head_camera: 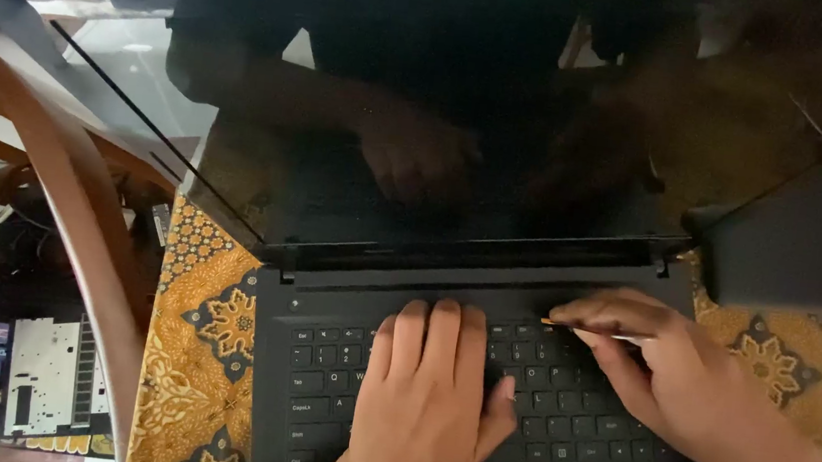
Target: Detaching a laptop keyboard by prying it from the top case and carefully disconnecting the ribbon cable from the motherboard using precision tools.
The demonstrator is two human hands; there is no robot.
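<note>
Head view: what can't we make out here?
- Thin tool in the right hand: fingers cover most of it, so its kind is unclear.
- Keys under the left hand: hidden by the palm.
- Laptop front edge: cut off by the bottom edge of the frame.
- Screen: dark, only reflections.

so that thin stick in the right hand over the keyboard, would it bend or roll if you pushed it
The thin stick looks straight and slender, so probably light and fairly stiff, though thin enough to snap. Pinched in the right hand, it seems easy to hold. Loose on the laptop keys, it might roll or slip into gaps.
</note>
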